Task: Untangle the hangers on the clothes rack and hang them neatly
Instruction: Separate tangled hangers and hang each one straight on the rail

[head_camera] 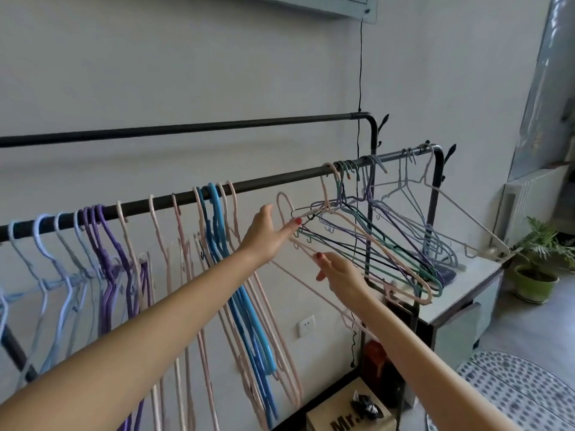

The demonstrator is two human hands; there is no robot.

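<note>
A black rack rail (255, 183) slopes up to the right. Light blue, purple, pink and blue hangers (214, 219) hang along its left and middle. Near the right end, pink, green, purple and white hangers form a tangled cluster (385, 241). A loose pink hanger (283, 203) has its hook off the rail, just left of the cluster. My left hand (266, 236) reaches out with straight fingers, touching this hanger's neck at the edge of the tangle. My right hand (337, 273) is lower and pinches the same hanger's sloping arm.
A second, higher black rail (186, 129) runs behind with a cable hanging at its right end. A white cabinet (460, 309) stands under the rack's right end, a cardboard box (348, 412) lies below, and a potted plant (538, 262) stands at right.
</note>
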